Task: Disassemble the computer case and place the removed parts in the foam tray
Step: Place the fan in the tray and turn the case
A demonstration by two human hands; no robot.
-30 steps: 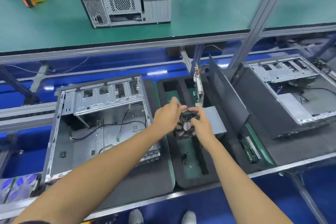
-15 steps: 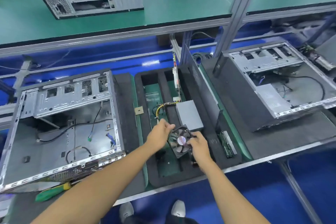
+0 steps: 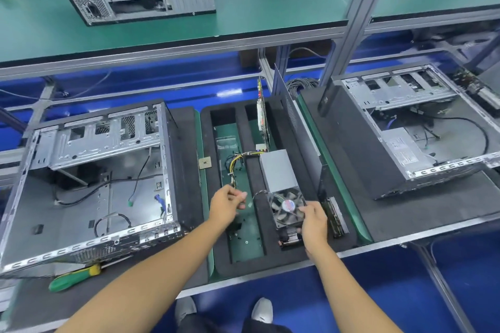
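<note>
Computer case (image 3: pixel 89 186): grey metal chassis lying on its side, left of the tray, side panel off, interior showing loose black cables.
Foam tray (image 3: pixel 254 197): black foam with long slots over green base, sitting between two cases.
Cooler fan (image 3: pixel 287 207): black-framed, tilted, resting in the right slot, just below the grey power supply (image 3: pixel 278 169).

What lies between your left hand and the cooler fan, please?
In the head view, a black foam divider separates the left hand from the cooler fan; the fan's thin wire crosses it.
</note>
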